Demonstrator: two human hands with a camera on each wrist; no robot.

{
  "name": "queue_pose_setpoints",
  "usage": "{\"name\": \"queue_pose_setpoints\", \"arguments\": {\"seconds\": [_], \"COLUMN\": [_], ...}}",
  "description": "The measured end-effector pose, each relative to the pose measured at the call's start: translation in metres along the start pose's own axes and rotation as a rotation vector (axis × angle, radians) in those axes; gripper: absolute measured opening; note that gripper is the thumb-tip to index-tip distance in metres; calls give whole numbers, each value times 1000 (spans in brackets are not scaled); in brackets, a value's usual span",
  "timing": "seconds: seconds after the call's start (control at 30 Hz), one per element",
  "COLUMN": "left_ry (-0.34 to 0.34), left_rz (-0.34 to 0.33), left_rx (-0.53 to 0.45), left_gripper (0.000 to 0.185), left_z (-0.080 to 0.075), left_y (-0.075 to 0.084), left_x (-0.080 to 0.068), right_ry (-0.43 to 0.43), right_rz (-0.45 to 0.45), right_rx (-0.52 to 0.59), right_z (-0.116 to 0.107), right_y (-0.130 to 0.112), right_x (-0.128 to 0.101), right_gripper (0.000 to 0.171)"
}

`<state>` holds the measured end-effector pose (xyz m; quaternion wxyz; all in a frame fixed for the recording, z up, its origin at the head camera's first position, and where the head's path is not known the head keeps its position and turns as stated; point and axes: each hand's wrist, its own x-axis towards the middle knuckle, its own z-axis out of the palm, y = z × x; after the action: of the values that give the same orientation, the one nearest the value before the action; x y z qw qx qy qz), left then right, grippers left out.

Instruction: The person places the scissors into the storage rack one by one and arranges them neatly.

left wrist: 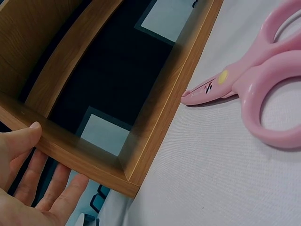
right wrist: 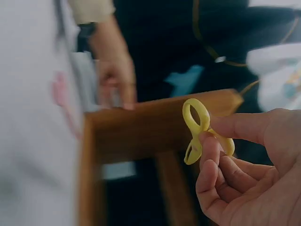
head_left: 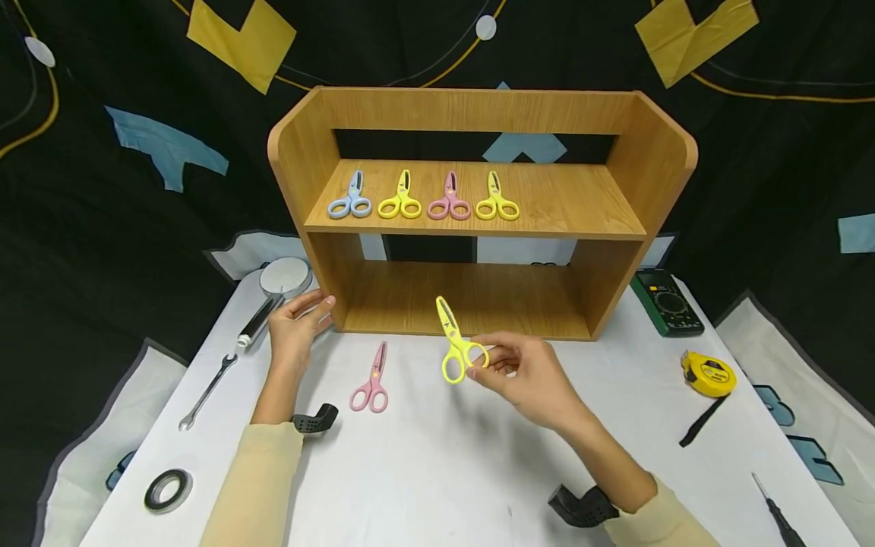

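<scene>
My right hand [head_left: 526,372] pinches a pair of yellow scissors [head_left: 454,340] by its handle loops [right wrist: 197,129], blades pointing up and away, just in front of the wooden shelf unit [head_left: 478,213]. My left hand [head_left: 295,323] rests with straight fingers against the shelf's lower left corner [left wrist: 70,150]. A pink pair of scissors [head_left: 372,380] lies on the white cloth [head_left: 437,463] between my hands, seen close up as pink scissors [left wrist: 254,89] in the left wrist view. Several scissors [head_left: 424,199], blue, yellow, pink and yellow, lie in a row on the upper shelf.
A wrench [head_left: 205,391], a tape roll [head_left: 167,490], a round tin [head_left: 285,276] and a marker [head_left: 258,320] lie to the left. On the right are a green multimeter [head_left: 666,302], a yellow tape measure [head_left: 709,374] and a screwdriver [head_left: 775,513].
</scene>
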<state>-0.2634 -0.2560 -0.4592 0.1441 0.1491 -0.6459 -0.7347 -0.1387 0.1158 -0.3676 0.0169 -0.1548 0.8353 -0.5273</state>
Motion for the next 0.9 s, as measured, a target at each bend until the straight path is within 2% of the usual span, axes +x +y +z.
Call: {"name": "queue_pose_setpoints", "arguments": {"seconds": [0.1,0.2,0.33,0.5,0.63,0.8,0.9], "left_ry": [-3,0,4,3,5,4,-4], "left_rz": [11,15,8,9,7,8,-4], "left_rx": [-4,1,-6,-10,-11,3,1], "left_gripper": [43,42,42,42,42,43,45], "left_z": [0,-1,-2,-2,-3,-2,0], "left_y": [1,2,1,0,0,0,-1], "left_x": [1,1,0,-2,-1,-1,-2], "right_ry": [52,118,198,241,251,233,221], "right_rz": [-71,-96,-38,47,109,183,199], "right_rx": [-38,-108,-205,-251,-280,-292,-299], "right_z": [-32,-64,-103,-141,-155,-158,-159], "right_y": [-21,-38,-52,-56,-52,-47,-43], "right_x": [2,12,37,72,95,114,120], "right_gripper": [38,39,45,53,54,56,56]}}
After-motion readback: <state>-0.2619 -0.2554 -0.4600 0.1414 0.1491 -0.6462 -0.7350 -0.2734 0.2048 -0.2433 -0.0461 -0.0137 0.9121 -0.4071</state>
